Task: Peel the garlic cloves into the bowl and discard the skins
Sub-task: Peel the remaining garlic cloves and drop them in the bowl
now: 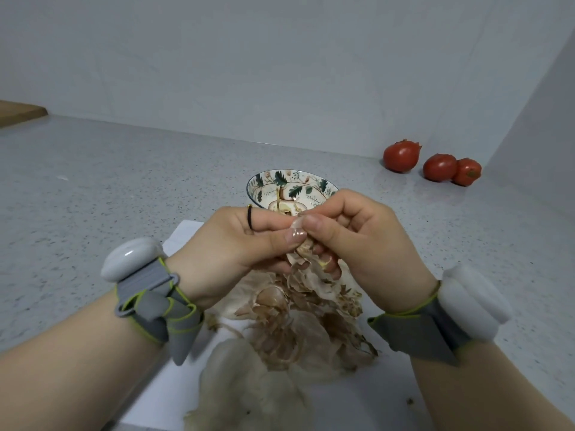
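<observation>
- Head view: the left hand and the right hand meet above the counter, each grip pinched on one garlic clove held between the fingertips.
- A patterned bowl stands just behind the hands; its contents are mostly hidden.
- A pile of garlic skins lies on white paper directly below the hands.
- Three tomatoes rest near the far right wall.
- Both wrists carry grey strapped devices.
</observation>
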Available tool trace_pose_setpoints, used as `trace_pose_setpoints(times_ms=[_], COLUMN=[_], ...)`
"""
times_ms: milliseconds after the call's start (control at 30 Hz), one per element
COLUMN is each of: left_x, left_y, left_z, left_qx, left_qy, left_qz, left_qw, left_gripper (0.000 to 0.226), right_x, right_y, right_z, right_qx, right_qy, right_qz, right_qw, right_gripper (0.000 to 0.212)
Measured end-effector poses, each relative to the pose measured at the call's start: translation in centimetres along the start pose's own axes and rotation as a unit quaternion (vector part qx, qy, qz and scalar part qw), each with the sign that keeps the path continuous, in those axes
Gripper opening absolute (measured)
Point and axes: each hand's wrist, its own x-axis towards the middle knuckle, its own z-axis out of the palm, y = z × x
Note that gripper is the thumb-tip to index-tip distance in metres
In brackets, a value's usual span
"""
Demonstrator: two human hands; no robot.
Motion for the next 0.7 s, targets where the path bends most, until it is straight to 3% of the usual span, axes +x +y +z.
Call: trace_pose_setpoints(times_ms=[100,200,300,467,633,700], left_x=[0.0,0.1,0.2,0.2,-0.1,-0.1], left_y=[-0.2,0.0,0.1,0.3,0.5,0.5], left_z=[-0.4,-0.2,-0.1,0.4,0.6,0.5], left_qx=[-0.007,0.005,0.016,0.033,0.202,0.218], left_qy=[-0.035,0.017,0.079,0.107,0.139,0.145], left_qz=[-0.001,0.033,0.085,0.12,0.143,0.128], left_qw=[0.999,0.999,0.993,0.986,0.959,0.957], left_gripper=[0.044,0.018,0.022,0.021,0.015,0.018], right_x=[0.0,0.1,0.2,0.3,0.4,0.4], right_y=[-0.1,0.1,0.6,1.4,1.8,2.1], right_z=[0.0,0.3,0.3,0.5,1.0,1.2], right_qx=[0.024,0.065,0.079,-0.081,-0.151,-0.208], right_qy=[-0.011,-0.012,0.002,0.069,0.12,0.121], right_qz=[-0.006,-0.016,-0.026,-0.101,-0.109,-0.125], right_qw=[1.0,0.998,0.997,0.989,0.975,0.963], right_gripper=[0.019,0.022,0.026,0.015,0.031,0.032])
